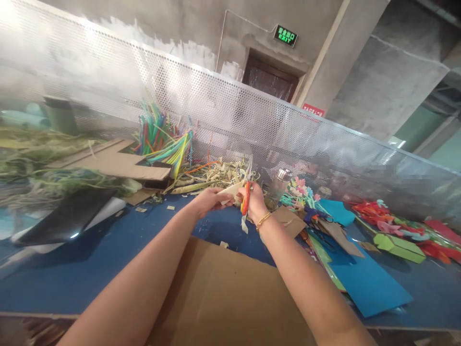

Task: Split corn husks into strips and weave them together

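Observation:
My left hand (210,202) pinches a pale, flat, leaf-like piece (230,191) between thumb and fingers. My right hand (256,199) is closed around scissors with orange handles (246,199), their blades pointing up and away from the piece. The right fingertips meet the piece's right end; whether they grip it too I cannot tell. Under the right hand a small pale scrap (244,225) shows. Just beyond both hands lies a heap of dry, pale husk-like strips (219,172). A brown cardboard sheet (230,293) lies below my forearms.
A perforated metal screen (201,96) borders the blue table (144,259) at the back. Leftward are colourful pipe cleaners (154,129), cut cardboard (108,161) and a black glossy object (68,218). To the right are a glass jar (280,182), blue sheets (370,278) and a green paper box (398,247).

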Motion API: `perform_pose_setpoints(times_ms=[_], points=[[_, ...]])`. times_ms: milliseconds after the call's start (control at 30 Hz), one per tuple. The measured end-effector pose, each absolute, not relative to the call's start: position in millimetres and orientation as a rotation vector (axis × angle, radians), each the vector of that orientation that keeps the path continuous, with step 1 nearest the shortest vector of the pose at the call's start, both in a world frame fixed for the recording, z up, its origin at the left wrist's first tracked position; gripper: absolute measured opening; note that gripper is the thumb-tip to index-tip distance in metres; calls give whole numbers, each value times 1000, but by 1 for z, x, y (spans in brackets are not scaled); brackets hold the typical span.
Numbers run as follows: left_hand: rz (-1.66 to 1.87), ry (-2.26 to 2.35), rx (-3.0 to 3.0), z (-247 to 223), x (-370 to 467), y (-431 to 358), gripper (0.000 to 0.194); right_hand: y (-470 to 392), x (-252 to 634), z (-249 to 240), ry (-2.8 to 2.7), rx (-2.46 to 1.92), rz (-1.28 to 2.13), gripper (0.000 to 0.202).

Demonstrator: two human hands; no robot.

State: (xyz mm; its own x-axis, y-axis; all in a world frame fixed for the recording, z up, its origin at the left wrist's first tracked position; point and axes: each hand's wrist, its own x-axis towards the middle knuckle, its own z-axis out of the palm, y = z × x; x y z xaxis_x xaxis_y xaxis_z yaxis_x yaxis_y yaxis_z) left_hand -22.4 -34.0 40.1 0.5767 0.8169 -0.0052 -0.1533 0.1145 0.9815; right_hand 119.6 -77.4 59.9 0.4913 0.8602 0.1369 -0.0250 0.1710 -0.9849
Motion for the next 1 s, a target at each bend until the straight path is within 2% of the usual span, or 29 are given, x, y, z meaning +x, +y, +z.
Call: perform_pose_setpoints(times_ms=[233, 400, 533, 1000], points=[[983, 788, 1029, 41, -22, -24, 18, -124, 158, 75, -1099, -1412, 1088, 35], [1025, 799, 983, 41, -21, -21, 18, -153, 168, 75, -1425, -1582, 1075, 35], [981, 784, 988, 40, -16, -27, 21, -146, 160, 65, -1393, -1597, 1118, 41], [905, 740, 1015, 36, -10, -29, 29, -130, 148, 59, -1305, -1505, 1017, 40]])
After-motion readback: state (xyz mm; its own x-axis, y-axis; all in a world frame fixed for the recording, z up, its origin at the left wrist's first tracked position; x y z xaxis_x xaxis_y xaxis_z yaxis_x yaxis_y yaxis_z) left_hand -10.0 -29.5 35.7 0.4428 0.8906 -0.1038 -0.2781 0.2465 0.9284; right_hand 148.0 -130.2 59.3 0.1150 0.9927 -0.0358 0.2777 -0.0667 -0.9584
